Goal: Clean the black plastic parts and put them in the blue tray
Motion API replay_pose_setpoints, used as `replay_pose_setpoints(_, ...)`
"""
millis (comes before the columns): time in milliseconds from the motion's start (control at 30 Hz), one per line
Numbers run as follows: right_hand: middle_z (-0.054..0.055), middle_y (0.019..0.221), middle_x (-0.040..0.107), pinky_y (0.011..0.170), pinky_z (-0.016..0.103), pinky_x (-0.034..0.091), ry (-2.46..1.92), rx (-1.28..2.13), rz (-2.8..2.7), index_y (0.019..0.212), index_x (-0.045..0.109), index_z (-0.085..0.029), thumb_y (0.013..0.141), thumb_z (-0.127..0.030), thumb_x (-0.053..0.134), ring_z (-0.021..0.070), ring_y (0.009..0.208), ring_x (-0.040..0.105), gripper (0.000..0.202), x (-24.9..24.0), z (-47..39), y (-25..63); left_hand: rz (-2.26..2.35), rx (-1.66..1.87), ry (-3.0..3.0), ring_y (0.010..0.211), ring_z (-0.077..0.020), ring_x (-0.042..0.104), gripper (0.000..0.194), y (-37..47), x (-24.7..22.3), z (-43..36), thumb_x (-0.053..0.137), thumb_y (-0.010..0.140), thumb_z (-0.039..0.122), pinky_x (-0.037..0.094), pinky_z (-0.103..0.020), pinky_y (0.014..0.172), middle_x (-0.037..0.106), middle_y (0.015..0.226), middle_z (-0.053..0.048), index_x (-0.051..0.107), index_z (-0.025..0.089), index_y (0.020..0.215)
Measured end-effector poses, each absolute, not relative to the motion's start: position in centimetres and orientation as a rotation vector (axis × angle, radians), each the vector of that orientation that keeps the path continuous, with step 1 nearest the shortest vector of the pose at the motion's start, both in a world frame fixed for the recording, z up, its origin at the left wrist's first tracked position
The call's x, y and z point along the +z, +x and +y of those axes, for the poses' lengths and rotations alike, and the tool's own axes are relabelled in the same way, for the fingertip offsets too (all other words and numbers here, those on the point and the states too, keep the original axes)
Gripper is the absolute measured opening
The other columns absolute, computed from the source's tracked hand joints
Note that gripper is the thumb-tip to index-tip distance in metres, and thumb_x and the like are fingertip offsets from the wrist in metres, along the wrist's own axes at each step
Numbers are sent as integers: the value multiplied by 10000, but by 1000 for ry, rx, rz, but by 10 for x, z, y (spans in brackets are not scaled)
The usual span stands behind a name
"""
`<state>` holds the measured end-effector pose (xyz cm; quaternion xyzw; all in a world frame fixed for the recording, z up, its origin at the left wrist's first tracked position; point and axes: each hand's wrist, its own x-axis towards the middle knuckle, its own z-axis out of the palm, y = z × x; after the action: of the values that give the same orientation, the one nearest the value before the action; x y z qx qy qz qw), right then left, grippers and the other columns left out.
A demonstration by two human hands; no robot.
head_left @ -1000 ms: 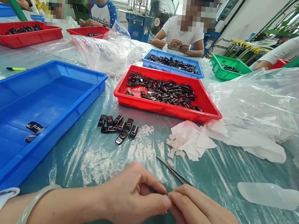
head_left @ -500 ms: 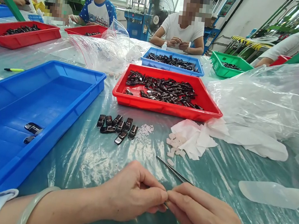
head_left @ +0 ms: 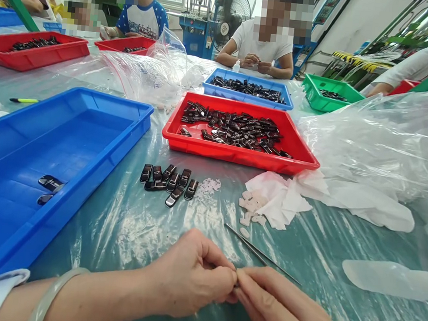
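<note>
My left hand and my right hand meet fingertip to fingertip low in the view, both closed in a pinch. Between them is a small dark thing, almost wholly hidden by the fingers. Metal tweezers lie on the plastic-covered table just beyond my right hand. Farther off are several glossy black clip-like pieces, with a small heap of pale bits to their right. Beige pads rest against a crumpled white cloth.
A red tray full of black pieces stands ahead, a blue tray behind it. The large blue tray at left holds two pieces. Plastic bags lie at right. People sit across the table.
My right hand has shifted slightly left and down, uncovering more of the tweezers. My left hand's fingers have moved slightly, still against the right ones.
</note>
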<state>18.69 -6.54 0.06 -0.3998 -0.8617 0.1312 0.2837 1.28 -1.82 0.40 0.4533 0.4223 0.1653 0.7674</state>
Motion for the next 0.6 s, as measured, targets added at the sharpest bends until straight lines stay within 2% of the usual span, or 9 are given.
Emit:
replay_pose_setpoints(100,94,856,607,640,214,528,-1106,403,-2275,1049,559,-151,846,-72,453,151,766,614,242,-3,-60,185,938,334,961,694,-164,627,272,11,7,-16,520,713,299,486,-238,644,641,660,-76,667,71,688)
replay_pose_setpoints(200,54,816,596,597,184,510,-1132,572,-2175,959,589,-171,843,-83,465,117,695,604,192,0,-52,183,919,300,911,728,-165,650,256,9,11,-13,557,703,298,497,-207,640,630,655,-63,658,71,768)
replay_pose_setpoints(333,2,706,587,532,174,480,-1142,720,-2110,987,590,-202,842,-105,494,98,606,577,200,6,-45,184,819,306,857,532,-131,632,205,7,9,-11,596,684,286,453,-148,456,555,544,3,602,98,767)
replay_pose_setpoints(467,-37,705,594,581,169,481,-1140,774,-2086,1090,541,-255,786,-112,589,86,609,573,340,10,-46,187,748,314,818,478,-126,618,206,5,4,-11,602,706,314,428,-135,402,566,531,-2,569,111,731)
replay_pose_setpoints(600,-19,770,581,620,196,495,-1139,733,-2112,1137,501,-234,632,-105,730,114,666,572,568,6,-48,187,756,321,806,465,-125,613,225,5,4,-11,604,703,325,416,-129,385,577,533,-11,578,109,759)
